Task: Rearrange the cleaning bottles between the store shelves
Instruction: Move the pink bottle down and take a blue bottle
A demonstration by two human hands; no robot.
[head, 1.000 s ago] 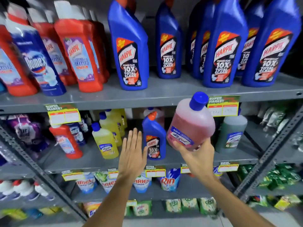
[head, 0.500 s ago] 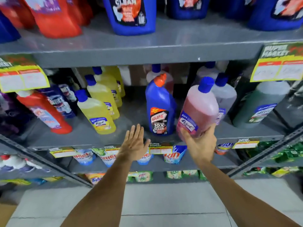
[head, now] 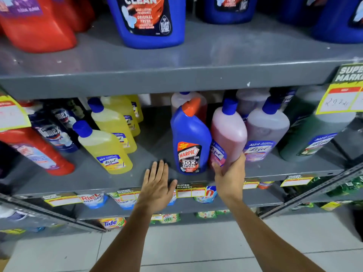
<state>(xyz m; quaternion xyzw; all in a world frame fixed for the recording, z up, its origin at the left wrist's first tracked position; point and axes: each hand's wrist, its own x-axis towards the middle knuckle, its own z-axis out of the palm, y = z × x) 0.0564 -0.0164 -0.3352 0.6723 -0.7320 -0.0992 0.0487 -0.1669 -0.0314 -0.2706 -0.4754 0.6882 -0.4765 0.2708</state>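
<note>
My right hand (head: 229, 177) grips the base of a pink Lizol bottle (head: 228, 132) with a blue cap. The bottle stands tilted on the middle grey shelf (head: 149, 179), between a blue Harpic bottle (head: 190, 142) and a pale purple Lizol bottle (head: 265, 130). My left hand (head: 158, 185) lies flat and open at the shelf's front edge, just left of the Harpic bottle, holding nothing. Yellow Lizol bottles (head: 104, 146) stand in a row further left.
The upper shelf (head: 176, 75) carries large blue (head: 149, 22) and red (head: 37, 26) bottles right above. A green Lizol bottle (head: 312, 134) stands at the right, a red bottle (head: 37, 154) and Domex bottles (head: 53, 134) at the left. Price tags (head: 341, 97) hang off shelf edges. Detergent pouches fill lower shelves.
My right hand has carried the pink bottle down from in front of the upper shelf edge into the middle shelf beside the Harpic bottle. The view has dropped lower and closer.
</note>
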